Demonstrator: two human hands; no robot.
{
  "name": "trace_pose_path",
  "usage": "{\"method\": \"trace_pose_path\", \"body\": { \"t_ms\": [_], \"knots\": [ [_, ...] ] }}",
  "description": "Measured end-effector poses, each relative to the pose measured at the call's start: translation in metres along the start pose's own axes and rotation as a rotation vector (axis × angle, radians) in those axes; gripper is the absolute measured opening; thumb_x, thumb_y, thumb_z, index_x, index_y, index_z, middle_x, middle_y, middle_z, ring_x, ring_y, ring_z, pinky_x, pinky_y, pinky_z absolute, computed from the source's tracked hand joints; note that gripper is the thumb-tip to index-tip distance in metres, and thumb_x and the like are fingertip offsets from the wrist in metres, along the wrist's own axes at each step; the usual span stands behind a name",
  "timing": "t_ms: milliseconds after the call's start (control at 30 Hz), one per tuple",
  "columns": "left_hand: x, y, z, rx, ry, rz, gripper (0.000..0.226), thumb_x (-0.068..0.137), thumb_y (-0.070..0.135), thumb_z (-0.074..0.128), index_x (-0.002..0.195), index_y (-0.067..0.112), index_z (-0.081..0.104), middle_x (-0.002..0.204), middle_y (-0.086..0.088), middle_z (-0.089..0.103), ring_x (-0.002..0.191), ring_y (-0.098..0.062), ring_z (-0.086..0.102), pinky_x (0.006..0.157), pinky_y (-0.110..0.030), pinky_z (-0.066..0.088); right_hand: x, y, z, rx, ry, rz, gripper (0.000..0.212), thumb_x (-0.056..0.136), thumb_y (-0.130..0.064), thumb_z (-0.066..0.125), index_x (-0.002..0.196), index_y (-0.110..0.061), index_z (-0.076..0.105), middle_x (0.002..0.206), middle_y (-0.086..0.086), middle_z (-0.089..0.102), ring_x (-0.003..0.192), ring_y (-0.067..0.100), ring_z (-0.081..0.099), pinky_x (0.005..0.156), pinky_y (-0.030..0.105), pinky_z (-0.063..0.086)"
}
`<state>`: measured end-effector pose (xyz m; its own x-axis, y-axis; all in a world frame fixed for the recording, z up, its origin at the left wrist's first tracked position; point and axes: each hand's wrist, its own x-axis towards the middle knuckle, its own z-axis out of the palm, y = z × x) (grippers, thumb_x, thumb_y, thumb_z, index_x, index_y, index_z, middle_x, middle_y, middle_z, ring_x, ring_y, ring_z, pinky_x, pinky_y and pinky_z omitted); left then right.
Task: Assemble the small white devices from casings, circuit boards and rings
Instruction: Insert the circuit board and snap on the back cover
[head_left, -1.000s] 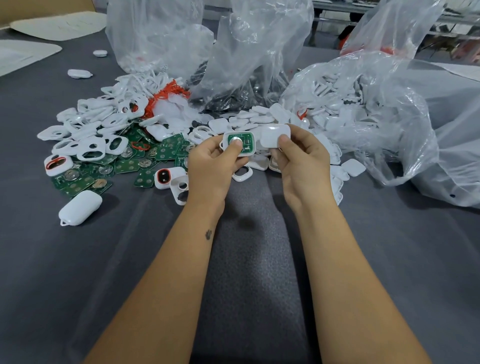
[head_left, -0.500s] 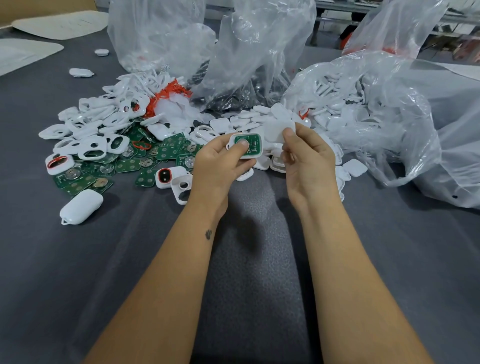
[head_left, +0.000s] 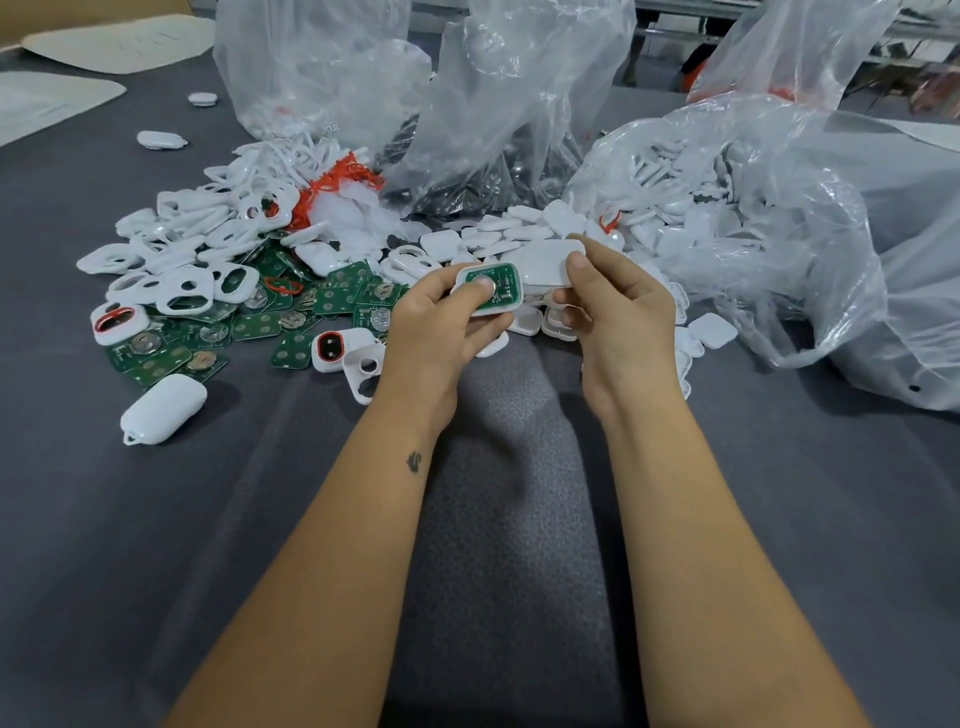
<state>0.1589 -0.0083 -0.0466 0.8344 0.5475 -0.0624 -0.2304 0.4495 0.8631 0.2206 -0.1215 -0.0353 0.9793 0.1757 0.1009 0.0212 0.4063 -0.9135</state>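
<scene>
Grey cloth: a finely pebbled, matte table cover (head_left: 519, 597) fills the near field, creased in long soft folds beneath both bare forearms.
Left hand: the left hand (head_left: 441, 332) is closed around a white casing half (head_left: 491, 290) — rounded-rectangle, smooth plastic — with a green circuit board seated inside it; the thumb presses on the board's round silver contact.
Right hand: the right hand (head_left: 623, 317) pinches a plain white cover (head_left: 550, 265), glossy and pillow-shaped, between thumb and fingers; its left edge overlaps the far right corner of the open half.
Finished unit: a closed white device (head_left: 163, 408) with a small loop lies alone on the cloth, left of the arms.
Loose boards: flat green circuit boards (head_left: 332, 301) with round metallic pads are scattered left of the left hand, some touching each other.
Frames: white casing frames (head_left: 182, 286) with oval cut-outs, a few lined in red, heap up beyond the boards.
Bags: crinkled clear plastic bags (head_left: 779, 218) — translucent, shiny — slump at the far side, spilling white covers.
Room: beyond the table only blurred furniture shows.
</scene>
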Motion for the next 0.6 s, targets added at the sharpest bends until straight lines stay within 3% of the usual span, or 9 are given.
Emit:
{"method": "trace_pose_path", "body": {
  "t_ms": [200, 333, 467, 600],
  "knots": [
    [0.002, -0.003, -0.001, 0.007, 0.010, -0.007, 0.013, 0.091, 0.002, 0.062, 0.098, 0.012, 0.069, 0.095, -0.006, 0.074, 0.084, -0.017, 0.073, 0.067, -0.022, 0.057, 0.000, -0.002, 0.000, 0.098, -0.008, 0.064, 0.012, 0.091, 0.000, 0.060, 0.099, -0.007, 0.068, 0.076, 0.005, 0.065, 0.059, 0.010, 0.058, 0.055, 0.018, 0.048],
    [0.001, -0.003, 0.000, 0.031, -0.006, -0.012, 0.014, 0.092, 0.004, 0.062, 0.102, 0.011, 0.069, 0.097, -0.006, 0.074, 0.083, -0.015, 0.073, 0.068, -0.022, 0.057, -0.003, 0.002, 0.003, 0.019, -0.081, 0.075, 0.013, 0.093, 0.000, 0.058, 0.101, -0.002, 0.068, 0.078, 0.007, 0.064, 0.059, 0.008, 0.056, 0.055, 0.016, 0.047],
    [0.000, 0.000, 0.002, -0.019, 0.003, -0.060, 0.016, 0.097, 0.012, 0.053, 0.092, 0.013, 0.069, 0.082, -0.005, 0.076, 0.077, -0.017, 0.074, 0.064, -0.023, 0.058, -0.004, 0.005, 0.006, -0.065, -0.118, 0.075, 0.020, 0.094, 0.002, 0.056, 0.111, 0.005, 0.065, 0.079, 0.010, 0.063, 0.056, 0.005, 0.055, 0.055, 0.017, 0.049],
    [0.001, 0.002, 0.002, -0.089, 0.011, -0.124, 0.030, 0.102, 0.026, 0.041, 0.098, 0.010, 0.066, 0.083, -0.009, 0.076, 0.077, -0.019, 0.074, 0.062, -0.026, 0.058, -0.004, 0.008, 0.006, -0.215, -0.078, 0.032, 0.018, 0.092, 0.001, 0.060, 0.109, 0.000, 0.066, 0.076, 0.008, 0.062, 0.054, 0.003, 0.057, 0.055, 0.016, 0.049]
  ]
}}
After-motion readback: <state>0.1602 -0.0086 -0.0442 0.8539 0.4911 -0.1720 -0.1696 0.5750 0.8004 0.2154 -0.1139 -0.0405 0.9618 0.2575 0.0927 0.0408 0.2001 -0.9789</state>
